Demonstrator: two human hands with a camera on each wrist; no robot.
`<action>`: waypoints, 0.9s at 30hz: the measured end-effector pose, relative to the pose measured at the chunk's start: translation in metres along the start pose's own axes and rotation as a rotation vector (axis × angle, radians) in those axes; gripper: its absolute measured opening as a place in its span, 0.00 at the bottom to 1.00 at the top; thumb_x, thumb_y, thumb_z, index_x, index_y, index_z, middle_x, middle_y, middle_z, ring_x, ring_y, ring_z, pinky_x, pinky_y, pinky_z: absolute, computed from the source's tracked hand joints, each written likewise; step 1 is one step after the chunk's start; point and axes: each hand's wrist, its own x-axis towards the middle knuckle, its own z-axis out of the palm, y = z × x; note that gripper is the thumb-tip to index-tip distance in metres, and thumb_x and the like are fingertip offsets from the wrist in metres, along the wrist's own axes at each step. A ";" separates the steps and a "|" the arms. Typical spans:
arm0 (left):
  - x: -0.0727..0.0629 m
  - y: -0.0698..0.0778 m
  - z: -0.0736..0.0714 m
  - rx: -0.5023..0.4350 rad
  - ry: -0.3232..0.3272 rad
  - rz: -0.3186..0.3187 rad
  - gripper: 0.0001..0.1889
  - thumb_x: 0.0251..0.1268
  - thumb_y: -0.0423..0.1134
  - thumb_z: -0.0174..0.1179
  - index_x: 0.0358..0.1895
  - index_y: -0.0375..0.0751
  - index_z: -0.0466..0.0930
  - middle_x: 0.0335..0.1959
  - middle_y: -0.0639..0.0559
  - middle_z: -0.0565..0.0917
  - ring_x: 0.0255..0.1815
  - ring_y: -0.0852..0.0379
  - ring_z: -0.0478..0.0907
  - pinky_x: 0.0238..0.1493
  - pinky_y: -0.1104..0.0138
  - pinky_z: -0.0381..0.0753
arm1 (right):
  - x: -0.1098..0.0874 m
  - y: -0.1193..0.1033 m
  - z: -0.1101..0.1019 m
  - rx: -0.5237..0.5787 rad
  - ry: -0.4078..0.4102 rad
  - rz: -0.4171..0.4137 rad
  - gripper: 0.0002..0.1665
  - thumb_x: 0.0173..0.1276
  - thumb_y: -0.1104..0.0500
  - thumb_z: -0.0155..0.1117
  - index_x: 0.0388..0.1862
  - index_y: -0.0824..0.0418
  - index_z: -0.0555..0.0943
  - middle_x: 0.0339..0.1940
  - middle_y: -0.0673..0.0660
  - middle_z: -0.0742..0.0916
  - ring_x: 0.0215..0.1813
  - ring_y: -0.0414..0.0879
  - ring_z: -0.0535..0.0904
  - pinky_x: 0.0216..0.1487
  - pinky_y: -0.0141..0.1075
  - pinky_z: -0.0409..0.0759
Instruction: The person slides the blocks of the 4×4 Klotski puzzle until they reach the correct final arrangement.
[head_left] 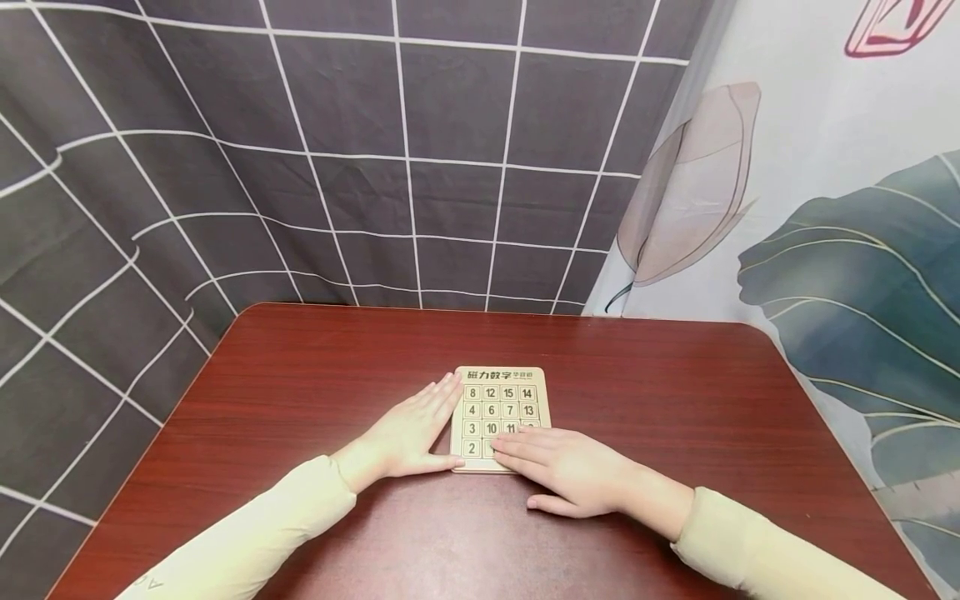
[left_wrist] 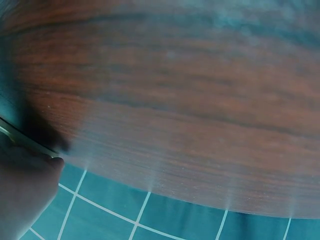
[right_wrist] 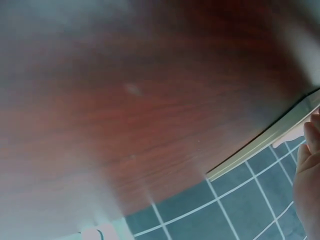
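A pale number sliding puzzle (head_left: 498,375) lies flat on the table, with Chinese characters along its top and rows of square numbered tiles (head_left: 491,410). My left hand (head_left: 408,433) rests along its left side, fingers extended near the upper left edge and thumb at the lower left corner. Straight fingers of my right hand (head_left: 573,471) lie across the lower right tiles and hide several of them; its thumb is spread below, over the table. In the right wrist view the puzzle's edge (right_wrist: 260,145) shows beside the right hand (right_wrist: 310,180). Part of the left hand (left_wrist: 30,185) appears in the left wrist view.
The reddish-brown wooden table (head_left: 337,358) has rounded far corners. Behind it and to the left hangs a dark grey curtain (head_left: 457,108) with a white grid. A white curtain (head_left: 810,125) with large leaf prints hangs at the right.
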 end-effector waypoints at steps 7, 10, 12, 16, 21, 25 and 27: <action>0.000 0.001 -0.001 0.000 0.005 0.003 0.56 0.71 0.68 0.59 0.84 0.26 0.50 0.87 0.32 0.52 0.89 0.40 0.52 0.88 0.52 0.59 | 0.004 0.001 0.002 0.004 -0.020 -0.007 0.40 0.76 0.43 0.65 0.78 0.64 0.73 0.78 0.58 0.80 0.79 0.49 0.75 0.78 0.44 0.76; 0.000 0.001 0.000 -0.001 0.007 0.003 0.57 0.70 0.69 0.59 0.84 0.26 0.50 0.87 0.32 0.52 0.89 0.40 0.52 0.87 0.52 0.60 | 0.002 0.000 0.000 0.007 -0.024 0.002 0.39 0.77 0.43 0.65 0.78 0.64 0.73 0.77 0.59 0.80 0.79 0.50 0.76 0.78 0.45 0.77; 0.000 0.001 0.000 -0.004 0.008 0.002 0.57 0.70 0.69 0.59 0.84 0.26 0.50 0.87 0.32 0.52 0.89 0.40 0.52 0.87 0.52 0.60 | -0.001 -0.001 -0.002 0.010 -0.023 0.012 0.39 0.77 0.44 0.65 0.77 0.64 0.73 0.77 0.59 0.80 0.78 0.51 0.76 0.77 0.45 0.77; 0.000 0.000 -0.001 -0.005 0.003 0.000 0.57 0.70 0.69 0.59 0.84 0.26 0.50 0.87 0.32 0.52 0.89 0.40 0.52 0.87 0.51 0.59 | -0.010 -0.001 -0.005 0.020 -0.010 0.034 0.39 0.75 0.45 0.67 0.77 0.64 0.74 0.76 0.58 0.80 0.77 0.52 0.77 0.75 0.46 0.79; 0.000 0.000 -0.002 0.001 0.002 0.002 0.57 0.70 0.69 0.59 0.84 0.26 0.50 0.87 0.33 0.51 0.89 0.40 0.51 0.88 0.51 0.59 | -0.020 0.000 -0.005 0.005 -0.003 0.049 0.39 0.74 0.45 0.68 0.77 0.63 0.75 0.77 0.58 0.80 0.78 0.50 0.77 0.75 0.48 0.79; -0.001 0.000 -0.002 -0.002 0.006 0.007 0.57 0.71 0.69 0.59 0.84 0.26 0.50 0.87 0.33 0.51 0.89 0.40 0.52 0.87 0.51 0.59 | -0.021 0.001 -0.004 0.003 0.002 0.042 0.39 0.75 0.44 0.67 0.78 0.63 0.74 0.78 0.57 0.79 0.79 0.50 0.76 0.75 0.48 0.79; -0.001 0.000 -0.002 -0.004 0.005 0.006 0.57 0.71 0.69 0.59 0.84 0.26 0.50 0.87 0.32 0.51 0.89 0.40 0.52 0.87 0.51 0.60 | -0.020 0.001 -0.003 0.012 0.008 0.036 0.39 0.75 0.44 0.66 0.78 0.62 0.73 0.78 0.57 0.79 0.79 0.50 0.76 0.76 0.48 0.78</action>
